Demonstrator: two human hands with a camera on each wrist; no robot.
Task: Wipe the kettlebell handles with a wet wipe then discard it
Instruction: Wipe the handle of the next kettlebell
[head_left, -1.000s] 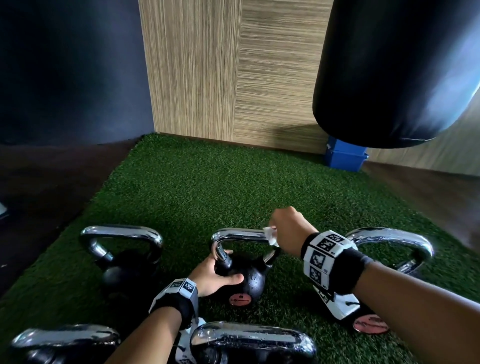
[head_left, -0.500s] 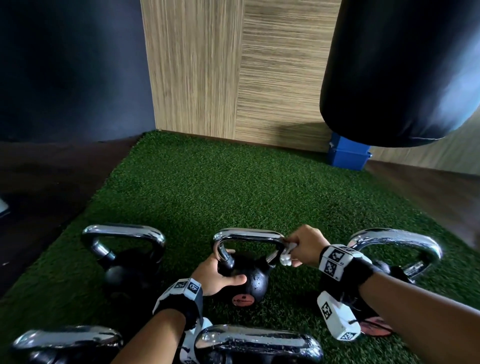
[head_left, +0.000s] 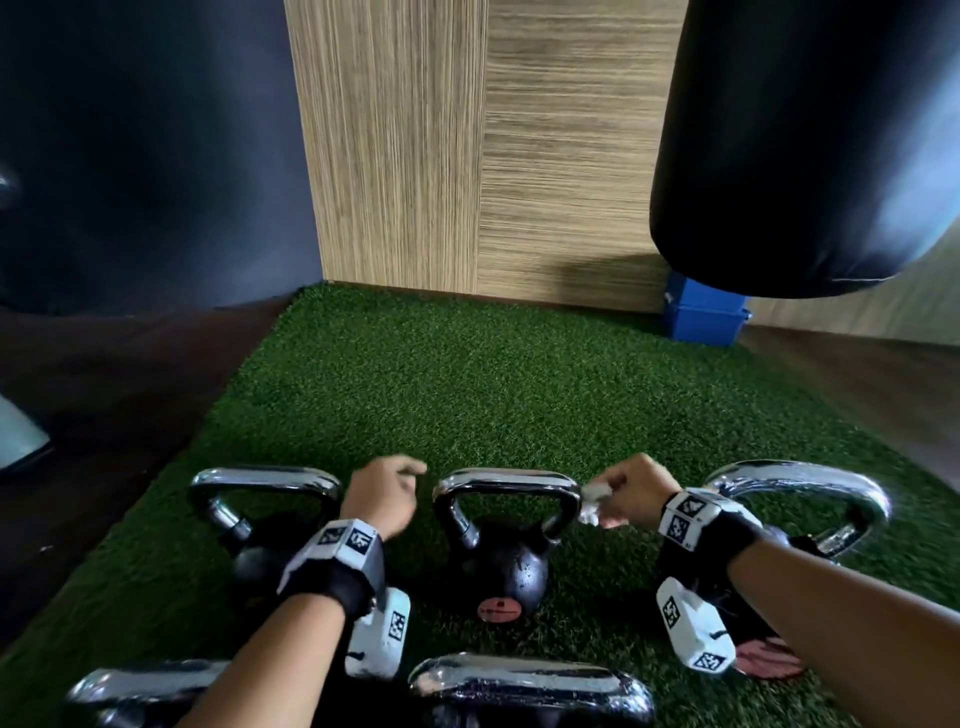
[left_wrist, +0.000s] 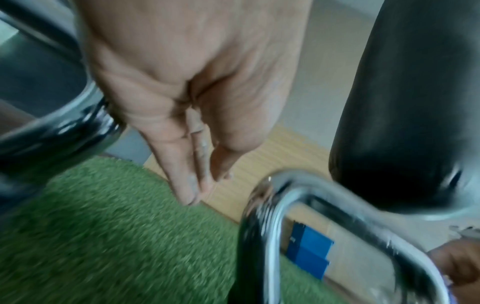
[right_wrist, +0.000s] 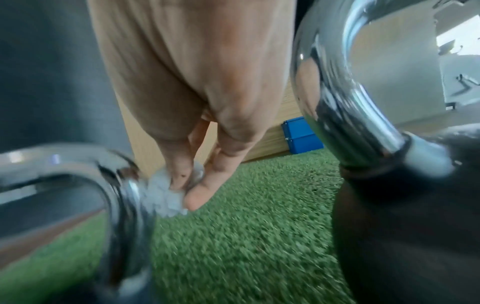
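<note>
From the head view, five kettlebells stood on a green turf mat (head_left: 467, 395). The middle kettlebell (head_left: 498, 566) sat near the mat's near edge, its chrome handle (head_left: 506, 480) upright. The right hand (head_left: 631, 488) pinched a crumpled white wet wipe (head_left: 592, 501) against the right corner of that handle. The left hand (head_left: 382, 496) hovered just left of the same handle, between it and the left kettlebell (head_left: 265, 519), fingers loosely curled and holding nothing. The right kettlebell (head_left: 810, 499) stood toward the mat's right edge, partly behind the right wrist. Two more chrome handles (head_left: 530, 686) showed at the mat's near edge. A black punching bag (head_left: 789, 145) hung over the far right corner, with a blue box (head_left: 701, 317) beneath it against the wood-panelled wall (head_left: 467, 145).

In the left wrist view, the left hand (left_wrist: 187, 86) was relaxed, fingers (left_wrist: 182, 172) nearly straight and together, touching nothing. The middle handle (left_wrist: 285, 216) lay below and to the right, blurred; the left kettlebell's handle (left_wrist: 64, 127) curved past on the other side.

In the right wrist view, the right hand (right_wrist: 197, 92) held the wet wipe (right_wrist: 163, 195) between thumb and fingertips (right_wrist: 202, 193), the wipe pressed on the bend of the middle handle (right_wrist: 122, 185). The right kettlebell (right_wrist: 389, 185) filled the right side, over the turf (right_wrist: 246, 236).
</note>
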